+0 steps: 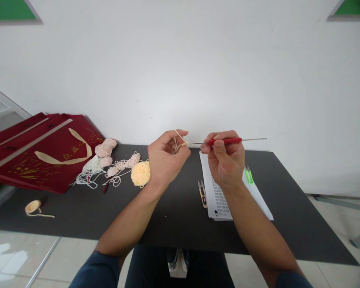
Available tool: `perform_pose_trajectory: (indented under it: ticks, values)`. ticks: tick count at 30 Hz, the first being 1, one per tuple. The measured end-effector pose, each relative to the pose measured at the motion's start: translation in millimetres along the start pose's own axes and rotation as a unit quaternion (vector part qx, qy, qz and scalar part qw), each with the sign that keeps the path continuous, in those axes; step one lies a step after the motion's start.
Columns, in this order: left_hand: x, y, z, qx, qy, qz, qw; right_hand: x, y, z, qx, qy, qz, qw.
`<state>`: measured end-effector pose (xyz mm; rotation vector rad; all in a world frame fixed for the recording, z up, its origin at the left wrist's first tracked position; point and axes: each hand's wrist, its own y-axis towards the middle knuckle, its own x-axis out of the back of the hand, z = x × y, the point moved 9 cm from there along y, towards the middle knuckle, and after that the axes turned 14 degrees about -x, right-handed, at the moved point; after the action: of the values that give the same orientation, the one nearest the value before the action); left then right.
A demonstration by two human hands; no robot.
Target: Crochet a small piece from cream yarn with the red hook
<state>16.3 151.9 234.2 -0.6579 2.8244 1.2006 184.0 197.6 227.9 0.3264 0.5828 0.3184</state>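
Hands first, raised above the desk [177, 228]. My right grip [226, 162] is closed round the red-handled hook [228, 141], its thin metal shaft showing at both ends, one tip pointing left. My left grip [168, 158] is narrow, pinching pale yellow yarn [180, 136]; a strand runs up by a finger, and the hook's tip meets the yarn at my fingertips.

Progress: only a tiny bit of yarn gathered at the tip, no fabric of any size. Judgement: this working is at its very start, nearly all stitches left. Exact count: cannot tell.

Near side, far left: a small cup-shaped piece [33, 206], cream-yellow, loose tail beside it. Reads as one part worked up, end untrimmed. Whether it belongs with the yarn in hand: cannot tell.

Under my right arm: printed sheets [256, 206] with numbered rows, partly hidden. Peach-handled snips [203, 196] lie along their left edge, green snips [249, 176] at their right. I touch neither.

Farther: a yellow yarn ball [141, 174] behind my left wrist, ample supply; then pink yarn [105, 148] and white yarn [91, 166], near dark red bags [48, 150]. Wall [180, 72] behind.
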Motion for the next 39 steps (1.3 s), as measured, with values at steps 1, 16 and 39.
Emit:
perform_pose_trajectory:
  ticks: [1,16,39]
  values:
    - [0.5,0.0,-0.1,0.000,0.003,-0.001,1.000,0.1,-0.7,2.0,0.011,-0.008,-0.002,1.000]
    - [2.5,-1.7,-7.9,-0.003,0.040,-0.032,0.999,0.2,-9.4,5.3,0.088,-0.072,0.006,0.993]
    - [1.7,0.4,24.0,0.087,-0.149,-0.093,0.981,-25.3,-49.3,25.1,0.339,-0.311,0.005,0.888]
